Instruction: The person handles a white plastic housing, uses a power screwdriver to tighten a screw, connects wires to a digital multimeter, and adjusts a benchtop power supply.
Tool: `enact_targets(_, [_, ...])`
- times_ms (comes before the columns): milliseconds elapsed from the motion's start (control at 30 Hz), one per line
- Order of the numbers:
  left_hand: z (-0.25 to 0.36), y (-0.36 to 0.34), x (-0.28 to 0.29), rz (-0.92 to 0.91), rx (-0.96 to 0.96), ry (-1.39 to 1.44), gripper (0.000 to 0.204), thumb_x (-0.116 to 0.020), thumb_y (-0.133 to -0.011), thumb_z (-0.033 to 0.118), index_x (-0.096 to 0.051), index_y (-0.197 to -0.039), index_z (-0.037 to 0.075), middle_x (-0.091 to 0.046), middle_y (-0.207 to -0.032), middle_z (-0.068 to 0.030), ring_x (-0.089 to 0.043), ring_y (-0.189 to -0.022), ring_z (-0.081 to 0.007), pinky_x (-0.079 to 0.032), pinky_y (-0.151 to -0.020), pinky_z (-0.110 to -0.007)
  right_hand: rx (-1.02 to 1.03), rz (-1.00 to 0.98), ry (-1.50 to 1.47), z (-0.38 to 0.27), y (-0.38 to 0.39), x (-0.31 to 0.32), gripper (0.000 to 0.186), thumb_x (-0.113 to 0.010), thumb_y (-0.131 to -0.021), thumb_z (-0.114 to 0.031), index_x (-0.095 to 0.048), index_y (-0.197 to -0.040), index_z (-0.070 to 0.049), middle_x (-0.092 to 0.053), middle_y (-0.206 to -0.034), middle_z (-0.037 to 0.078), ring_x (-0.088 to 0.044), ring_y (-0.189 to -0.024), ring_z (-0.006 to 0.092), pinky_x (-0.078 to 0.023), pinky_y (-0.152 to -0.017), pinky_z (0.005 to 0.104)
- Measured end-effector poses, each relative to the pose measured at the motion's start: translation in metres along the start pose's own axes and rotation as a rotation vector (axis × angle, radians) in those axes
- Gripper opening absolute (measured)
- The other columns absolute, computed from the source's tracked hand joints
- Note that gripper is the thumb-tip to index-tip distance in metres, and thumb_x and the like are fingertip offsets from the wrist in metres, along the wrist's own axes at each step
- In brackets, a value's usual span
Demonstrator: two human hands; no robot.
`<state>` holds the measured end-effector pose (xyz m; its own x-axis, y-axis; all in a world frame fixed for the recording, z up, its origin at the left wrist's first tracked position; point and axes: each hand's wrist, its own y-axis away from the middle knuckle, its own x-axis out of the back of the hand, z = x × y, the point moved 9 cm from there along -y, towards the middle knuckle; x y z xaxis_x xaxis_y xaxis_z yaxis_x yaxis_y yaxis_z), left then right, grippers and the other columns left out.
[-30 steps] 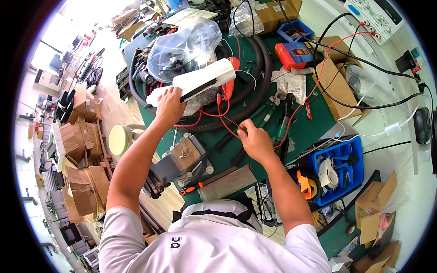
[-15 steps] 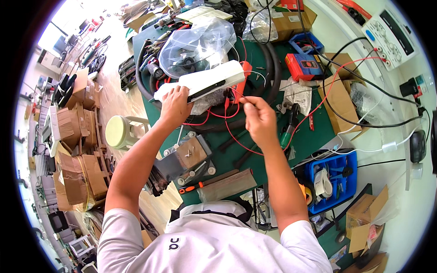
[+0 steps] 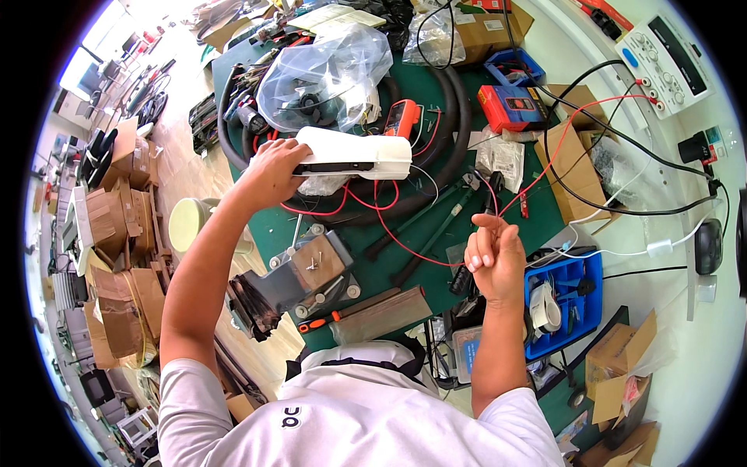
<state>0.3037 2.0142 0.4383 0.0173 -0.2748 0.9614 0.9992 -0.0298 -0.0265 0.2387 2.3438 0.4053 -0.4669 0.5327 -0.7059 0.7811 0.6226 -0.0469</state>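
Observation:
My left hand point(image 3: 268, 175) grips the left end of a long white plastic casing point(image 3: 358, 152), holding it over the bench with its dark slotted side toward me. To the right and nearer to me, my right hand point(image 3: 496, 261) has its fingers curled around a thin red wire point(image 3: 424, 253). The exact grip on that wire is partly hidden by the fingers. Red leads loop below the casing. Behind the casing lies an orange-red multimeter point(image 3: 401, 118), with a thick black hose point(image 3: 455, 117) coiled around this area.
A clear plastic bag point(image 3: 323, 78) lies at the back. Nearer me are a grey block fixture point(image 3: 311, 268) and an orange-handled tool point(image 3: 320, 321). A blue divided bin point(image 3: 572, 311) stands at right. Red and black cables hang from a power supply point(image 3: 665, 62). A stool point(image 3: 189, 224) stands left.
My right hand has moved right and toward me, away from the casing. The casing has come lower and turned level, leaving the multimeter behind it in plain view.

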Motion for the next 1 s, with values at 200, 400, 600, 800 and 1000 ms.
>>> enact_targets(200, [0.0, -0.007, 0.007, -0.052, -0.029, -0.043, 0.042, -0.071, -0.072, 0.003, -0.06, -0.113, 0.005, -0.059, -0.107, -0.0141, -0.053, -0.111, -0.0347, -0.037, -0.103, -0.045, -0.061, 0.247, 0.277, 0.006, 0.005, 0.021, 0.03, -0.053, -0.101, -0.019, -0.063, -0.119, 0.003, -0.067, -0.077, 0.006, -0.054, -0.062, 0.0079, -0.044, -0.052, 0.0212])
enact_targets(400, [-0.021, -0.031, 0.005, 0.004, -0.011, -0.106, 0.041, -0.071, -0.074, 0.004, -0.057, -0.112, 0.008, -0.059, -0.111, -0.0129, -0.053, -0.112, -0.0343, -0.042, -0.096, -0.044, -0.084, 0.295, 0.432, 0.004, 0.007, 0.036, 0.032, -0.052, -0.103, -0.025, -0.064, -0.121, -0.001, -0.06, -0.067, 0.001, -0.041, -0.046, 0.003, -0.033, -0.042, 0.0183])
enact_targets(600, [-0.031, -0.057, 0.009, 0.102, 0.084, -0.303, 0.047, -0.068, -0.077, 0.005, -0.053, -0.122, 0.009, -0.056, -0.12, -0.013, -0.052, -0.117, -0.0342, -0.043, -0.097, -0.046, -0.165, 0.356, 0.411, 0.023, 0.008, 0.041, 0.032, -0.047, -0.096, -0.009, -0.061, -0.124, 0.0, -0.065, -0.08, 0.004, -0.045, -0.05, 0.0031, -0.034, -0.043, 0.0184])
enact_targets(800, [-0.017, -0.067, -0.021, 0.057, -0.034, -0.265, 0.038, -0.053, -0.08, 0.005, -0.055, -0.118, 0.004, -0.058, -0.12, -0.0158, -0.05, -0.121, -0.0339, -0.037, -0.1, -0.051, -0.17, 0.382, 0.472, 0.025, 0.019, 0.041, 0.031, -0.051, -0.101, -0.019, -0.061, -0.125, -0.003, -0.06, -0.066, 0.0, -0.041, -0.048, 0.0022, -0.028, -0.043, 0.0186])
enact_targets(1000, [0.004, -0.067, -0.048, -0.068, 0.015, -0.177, 0.045, -0.06, -0.079, 0.009, -0.05, -0.122, 0.001, -0.055, -0.12, -0.0188, -0.051, -0.12, -0.036, -0.037, -0.103, -0.049, -0.187, 0.442, 0.447, 0.035, 0.028, 0.052, 0.027, -0.051, -0.099, -0.016, -0.066, -0.115, 0.0, -0.064, -0.071, 0.001, -0.049, -0.053, 0.0038, -0.04, -0.048, 0.0179])
